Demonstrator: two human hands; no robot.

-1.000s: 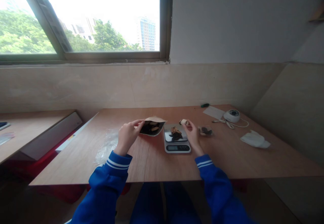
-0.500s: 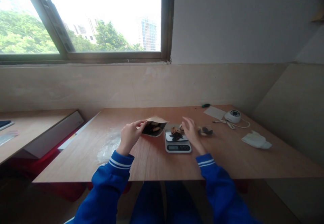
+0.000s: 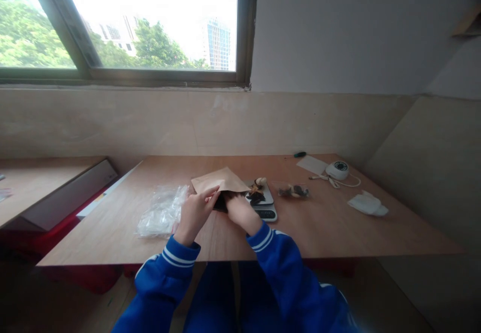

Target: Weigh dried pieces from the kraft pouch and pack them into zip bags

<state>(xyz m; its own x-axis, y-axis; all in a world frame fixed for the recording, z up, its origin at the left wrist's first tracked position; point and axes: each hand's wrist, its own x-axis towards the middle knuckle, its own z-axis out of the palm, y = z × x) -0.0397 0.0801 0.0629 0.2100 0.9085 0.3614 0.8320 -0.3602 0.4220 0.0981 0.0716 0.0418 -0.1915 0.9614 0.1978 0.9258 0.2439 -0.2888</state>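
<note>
r hand (image 3: 242, 211) reaching into brown bag (image 3: 221, 178), fingers hidden inside — can't tell if spread or pinching. l hand (image 3: 194, 211) pinches bag's l rim, bag just in front of both hands. next move prob. calls for mouth held wide w/ l hand so r fingers clear the rim. scale (image 3: 268, 213) just r of r hand, w/ dried pieces (image 3: 257, 196) on top; clear packet (image 3: 295, 190) beyond. plastic bags (image 3: 160, 212) l of l hand, on wood table (image 3: 319, 232); window (image 3: 169, 77) ahead-l.
</note>
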